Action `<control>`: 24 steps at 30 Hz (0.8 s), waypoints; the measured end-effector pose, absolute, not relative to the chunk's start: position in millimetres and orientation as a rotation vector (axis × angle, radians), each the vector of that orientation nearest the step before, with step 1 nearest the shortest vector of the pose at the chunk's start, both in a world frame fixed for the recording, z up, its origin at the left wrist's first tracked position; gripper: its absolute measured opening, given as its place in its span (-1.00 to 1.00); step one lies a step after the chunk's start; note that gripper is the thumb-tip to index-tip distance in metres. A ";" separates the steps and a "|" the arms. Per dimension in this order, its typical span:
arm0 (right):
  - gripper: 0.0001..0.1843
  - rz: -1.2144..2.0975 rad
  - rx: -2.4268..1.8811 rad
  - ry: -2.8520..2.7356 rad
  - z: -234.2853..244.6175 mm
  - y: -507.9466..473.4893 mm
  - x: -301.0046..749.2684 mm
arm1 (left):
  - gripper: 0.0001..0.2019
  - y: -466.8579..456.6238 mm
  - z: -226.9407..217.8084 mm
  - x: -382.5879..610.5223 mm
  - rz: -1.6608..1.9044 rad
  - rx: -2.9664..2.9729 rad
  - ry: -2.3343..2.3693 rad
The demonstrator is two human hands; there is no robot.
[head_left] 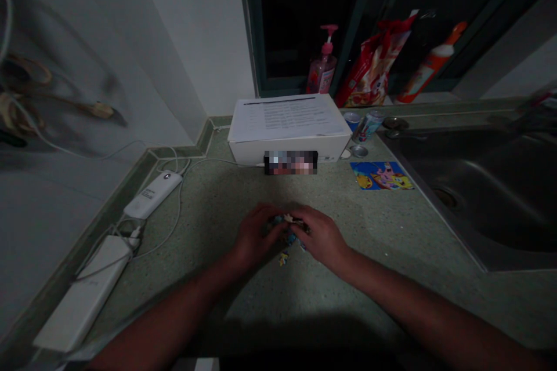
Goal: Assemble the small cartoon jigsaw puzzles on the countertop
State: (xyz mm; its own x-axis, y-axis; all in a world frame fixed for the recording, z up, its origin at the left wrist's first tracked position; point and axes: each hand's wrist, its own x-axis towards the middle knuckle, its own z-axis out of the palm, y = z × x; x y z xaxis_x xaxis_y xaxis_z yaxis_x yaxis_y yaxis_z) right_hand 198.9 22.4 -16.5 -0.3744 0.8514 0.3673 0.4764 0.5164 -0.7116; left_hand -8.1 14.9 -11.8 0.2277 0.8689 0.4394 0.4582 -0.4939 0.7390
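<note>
Dimly lit speckled tabletop (217,197) before a white box (287,127), where left hand (255,237) and right hand (322,237) both pinch small colourful pieces (288,223) lying mid-surface, apparently fitting them together.

Small multicoloured pieces (289,221), clustered, mostly covered; 1 loose yellow-blue piece (284,257) lies flat just beside, at cluster's 6 o'clock.
</note>
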 end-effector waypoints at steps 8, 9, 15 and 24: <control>-0.86 0.631 -1.059 -1.988 -13.2 23.3 199.6 | -0.89 15.4 -11.7 -6.9 1.227 1.938 1.297; -0.85 0.615 -1.029 -1.984 -12.9 23.7 200.0 | -0.91 15.5 -11.4 -6.7 1.228 1.916 1.312; -0.75 0.596 -0.998 -1.955 -13.7 24.3 200.0 | -0.95 13.4 -8.7 -4.8 1.214 1.926 1.267; -0.70 0.549 -0.917 -1.930 -14.2 24.2 197.7 | -0.92 15.3 -13.4 -5.4 1.216 2.003 1.184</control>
